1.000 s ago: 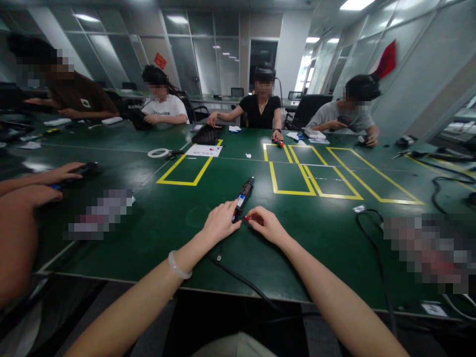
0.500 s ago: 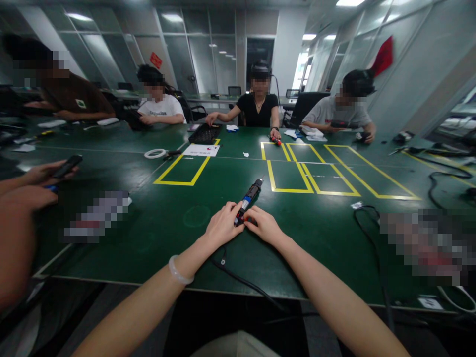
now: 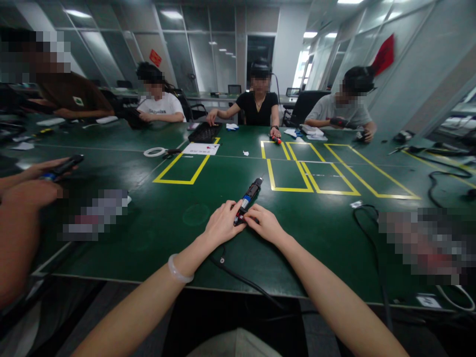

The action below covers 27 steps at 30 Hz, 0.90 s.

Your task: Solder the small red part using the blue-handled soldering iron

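A slim black electric screwdriver [image 3: 253,188] with a blue band and a silvery section lies slanted on the green table, its thin tip pointing away from me. My left hand [image 3: 223,220] is closed around its near end and steadies it against the table. At that same end, my right hand [image 3: 265,222] has its fingertips pinched together beside small reddish parts. What exactly sits between those fingertips is hidden. A black cable [image 3: 245,281] runs from under my left hand towards the table's front edge.
Yellow tape rectangles [image 3: 292,190] mark the table ahead. A black tray [image 3: 204,133], a white sheet [image 3: 201,148] and a white cable coil [image 3: 155,152] lie farther back. To the left, a co-worker's hands [image 3: 35,186] hold a similar tool. Other people sit opposite.
My hands and the screwdriver stay nearly in place, with only slight finger movement. The co-worker's tool at left has shifted, now showing its blue band.
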Each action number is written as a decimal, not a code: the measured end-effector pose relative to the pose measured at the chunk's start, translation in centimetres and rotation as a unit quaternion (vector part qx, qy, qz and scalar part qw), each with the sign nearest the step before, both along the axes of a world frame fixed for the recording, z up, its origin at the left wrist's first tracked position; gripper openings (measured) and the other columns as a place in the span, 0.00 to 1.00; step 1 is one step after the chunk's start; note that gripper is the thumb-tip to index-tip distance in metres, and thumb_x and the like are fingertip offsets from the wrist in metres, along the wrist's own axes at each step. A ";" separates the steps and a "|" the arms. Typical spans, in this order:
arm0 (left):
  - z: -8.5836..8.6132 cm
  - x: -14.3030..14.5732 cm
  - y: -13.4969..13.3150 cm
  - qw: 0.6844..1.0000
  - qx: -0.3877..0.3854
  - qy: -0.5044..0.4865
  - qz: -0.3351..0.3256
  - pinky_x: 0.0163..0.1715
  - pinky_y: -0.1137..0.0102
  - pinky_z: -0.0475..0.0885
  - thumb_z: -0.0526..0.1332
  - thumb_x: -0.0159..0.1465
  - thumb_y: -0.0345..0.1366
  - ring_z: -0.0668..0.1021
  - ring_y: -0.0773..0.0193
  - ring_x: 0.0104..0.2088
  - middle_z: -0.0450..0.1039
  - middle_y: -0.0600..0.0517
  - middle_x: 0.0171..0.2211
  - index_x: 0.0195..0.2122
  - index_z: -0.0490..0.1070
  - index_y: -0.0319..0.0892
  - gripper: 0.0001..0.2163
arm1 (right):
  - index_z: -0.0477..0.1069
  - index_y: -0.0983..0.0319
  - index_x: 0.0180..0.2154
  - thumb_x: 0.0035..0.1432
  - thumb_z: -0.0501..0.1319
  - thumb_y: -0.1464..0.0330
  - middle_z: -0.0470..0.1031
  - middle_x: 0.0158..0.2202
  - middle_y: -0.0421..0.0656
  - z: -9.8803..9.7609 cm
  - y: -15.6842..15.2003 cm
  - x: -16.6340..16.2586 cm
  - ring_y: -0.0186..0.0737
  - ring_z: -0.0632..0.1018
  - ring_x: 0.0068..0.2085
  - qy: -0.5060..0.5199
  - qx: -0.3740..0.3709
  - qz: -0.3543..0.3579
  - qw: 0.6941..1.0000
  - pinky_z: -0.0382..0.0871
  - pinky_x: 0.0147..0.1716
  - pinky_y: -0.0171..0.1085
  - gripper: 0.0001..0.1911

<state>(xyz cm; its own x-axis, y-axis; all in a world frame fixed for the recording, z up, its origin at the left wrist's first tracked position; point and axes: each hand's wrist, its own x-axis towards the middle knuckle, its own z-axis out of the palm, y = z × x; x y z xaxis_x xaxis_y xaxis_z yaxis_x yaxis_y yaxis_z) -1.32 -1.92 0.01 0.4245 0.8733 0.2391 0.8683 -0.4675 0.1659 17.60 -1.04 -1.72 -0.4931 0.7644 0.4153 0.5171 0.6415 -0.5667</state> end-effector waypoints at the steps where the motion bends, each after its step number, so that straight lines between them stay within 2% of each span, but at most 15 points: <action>1: 0.0 0.0 0.0 1.000 0.001 0.000 0.000 0.43 0.62 0.69 0.61 0.61 0.47 0.72 0.51 0.46 0.64 0.44 0.50 0.65 0.54 0.47 0.32 | 0.75 0.59 0.38 0.64 0.55 0.67 0.71 0.39 0.44 0.0 0.0 0.0 0.40 0.73 0.41 0.000 0.001 -0.001 1.000 0.67 0.40 0.37 0.09; 7: -0.2 0.3 0.0 0.999 0.009 0.013 0.029 0.42 0.63 0.69 0.57 0.64 0.44 0.72 0.53 0.46 0.64 0.44 0.50 0.64 0.56 0.48 0.27 | 0.75 0.59 0.38 0.63 0.56 0.68 0.72 0.40 0.44 0.0 0.0 0.0 0.39 0.74 0.40 0.004 0.000 0.009 1.000 0.67 0.40 0.36 0.09; 17: 0.2 0.2 0.1 0.996 0.035 0.077 0.032 0.40 0.65 0.68 0.54 0.67 0.47 0.71 0.54 0.44 0.66 0.44 0.49 0.65 0.55 0.47 0.26 | 0.72 0.60 0.43 0.63 0.56 0.68 0.69 0.36 0.41 -0.6 0.4 0.7 0.34 0.72 0.34 0.017 -0.024 -0.016 0.999 0.66 0.37 0.34 0.09; 22: 0.1 -2.4 1.0 0.993 0.046 0.101 0.034 0.40 0.65 0.67 0.55 0.66 0.48 0.71 0.54 0.44 0.65 0.44 0.51 0.66 0.53 0.47 0.28 | 0.72 0.60 0.42 0.63 0.56 0.69 0.70 0.36 0.41 -0.6 0.6 0.9 0.34 0.72 0.34 0.019 -0.035 -0.016 0.999 0.65 0.37 0.34 0.08; 27: 0.3 -6.9 2.6 0.989 0.030 0.121 0.076 0.41 0.64 0.68 0.52 0.67 0.49 0.72 0.52 0.45 0.64 0.43 0.53 0.67 0.52 0.48 0.28 | 0.73 0.60 0.41 0.63 0.57 0.70 0.70 0.36 0.41 -0.5 0.6 0.8 0.33 0.71 0.33 0.016 -0.041 -0.008 0.999 0.65 0.37 0.33 0.08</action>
